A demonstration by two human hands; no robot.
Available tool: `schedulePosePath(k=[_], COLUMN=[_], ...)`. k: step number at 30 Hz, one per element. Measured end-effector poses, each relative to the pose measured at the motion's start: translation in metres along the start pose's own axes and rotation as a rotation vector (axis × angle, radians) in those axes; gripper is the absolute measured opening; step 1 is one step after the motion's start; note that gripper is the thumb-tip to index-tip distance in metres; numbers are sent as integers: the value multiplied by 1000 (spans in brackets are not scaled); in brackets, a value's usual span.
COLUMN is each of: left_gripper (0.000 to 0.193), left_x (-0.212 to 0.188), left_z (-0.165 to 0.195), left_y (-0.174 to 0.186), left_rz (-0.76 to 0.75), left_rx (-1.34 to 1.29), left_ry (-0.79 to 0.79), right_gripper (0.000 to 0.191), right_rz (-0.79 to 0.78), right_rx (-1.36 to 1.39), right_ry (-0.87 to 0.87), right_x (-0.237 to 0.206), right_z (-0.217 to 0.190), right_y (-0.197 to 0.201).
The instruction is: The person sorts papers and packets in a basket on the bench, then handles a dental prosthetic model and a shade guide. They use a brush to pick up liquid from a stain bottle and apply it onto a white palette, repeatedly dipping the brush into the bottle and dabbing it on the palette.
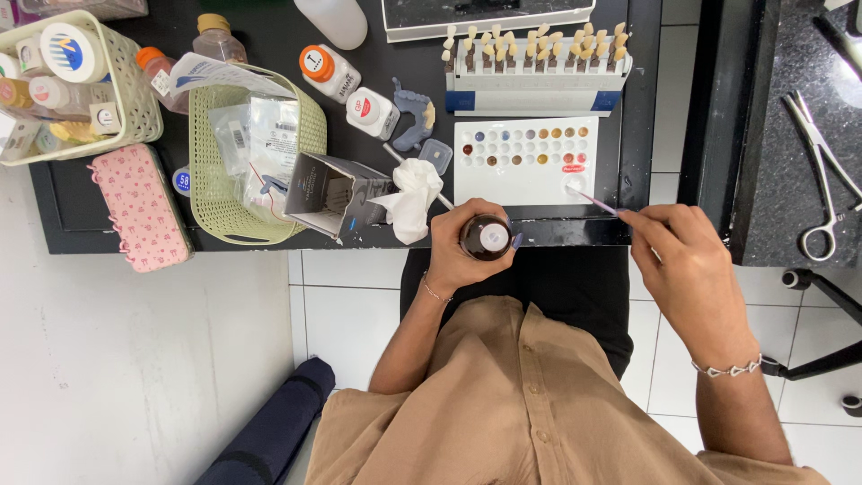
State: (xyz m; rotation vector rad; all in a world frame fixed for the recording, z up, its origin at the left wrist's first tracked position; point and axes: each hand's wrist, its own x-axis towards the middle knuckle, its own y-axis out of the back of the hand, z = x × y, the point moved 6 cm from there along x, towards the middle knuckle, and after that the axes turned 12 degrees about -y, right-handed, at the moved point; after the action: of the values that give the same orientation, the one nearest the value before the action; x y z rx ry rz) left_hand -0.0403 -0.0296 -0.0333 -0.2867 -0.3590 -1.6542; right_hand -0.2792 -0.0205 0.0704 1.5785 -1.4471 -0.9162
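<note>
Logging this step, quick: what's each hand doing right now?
Left hand: closed around a small dark bottle.
Right hand: pinching a thin brush, tip at the white palette.

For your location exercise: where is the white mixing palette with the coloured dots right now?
In the head view, the white mixing palette lies on the black table, right of centre, just below the tooth shade guide, above the right hand.

The black desk [90, 202] carries two pale green baskets [224, 216] (both full), a pink patterned case [139, 207], an open grey box [328, 193], a crumpled white tissue [413, 199], small capped bottles [329, 72], a white mixing palette [525, 184] and a rack of tooth shade tabs [536, 76].
</note>
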Motion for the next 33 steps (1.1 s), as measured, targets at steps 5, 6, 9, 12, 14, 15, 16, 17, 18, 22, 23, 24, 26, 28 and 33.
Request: schedulePosePath(k=[5, 6, 9, 12, 14, 15, 16, 17, 18, 22, 23, 24, 26, 28, 33], left_gripper=[30, 31, 31, 30, 30, 31, 31, 31, 30, 31, 31, 31, 30, 30, 31], left_x=[1, 1, 2, 0, 1, 1, 1, 1, 1, 1, 1, 1, 1, 1, 2], left_z=[1, 1, 1, 1, 1, 1, 1, 1, 0, 1, 1, 1, 1, 1, 1], left_y=[0, 0, 0, 0, 0, 0, 0, 0, 0, -1, -1, -1, -1, -1, 0], left_rz=[-3, -4, -2, -2, -7, -7, -5, -4, -4, -15, -14, -11, -7, -11, -13], left_rx=[-20, -28, -12, -19, -9, 6, 24, 8, -10, 4, 3, 3, -1, -12, 4], left_ry=[7, 7, -8, 11, 7, 0, -4, 2, 9, 0, -4, -5, 0, 3, -6], right_gripper=[25, 26, 23, 23, 24, 24, 24, 23, 23, 23, 22, 22, 22, 21, 21], right_rz=[5, 9, 40, -7, -6, -8, 1, 6, 12, 25, 16, 4, 17, 31, 17], right_rx=[20, 22, 5, -14, 0, 6, 3, -1, -5, -4, 10, 23, 25, 18, 31], right_ry=[-24, -16, -10, 7, -6, -11, -11, -11, -13, -28, -35, -40, -36, -32, -23], right_x=[1, 1, -1, -1, 1, 1, 1, 1, 1, 0, 0, 0, 0, 0, 0], right_z=[0, 0, 0, -1, 0, 1, 1, 2, 2, 4, 4, 5, 5, 5, 5], right_y=[1, 1, 7, 6, 6, 6, 6, 6, 6, 5, 3, 2, 1, 0, 0])
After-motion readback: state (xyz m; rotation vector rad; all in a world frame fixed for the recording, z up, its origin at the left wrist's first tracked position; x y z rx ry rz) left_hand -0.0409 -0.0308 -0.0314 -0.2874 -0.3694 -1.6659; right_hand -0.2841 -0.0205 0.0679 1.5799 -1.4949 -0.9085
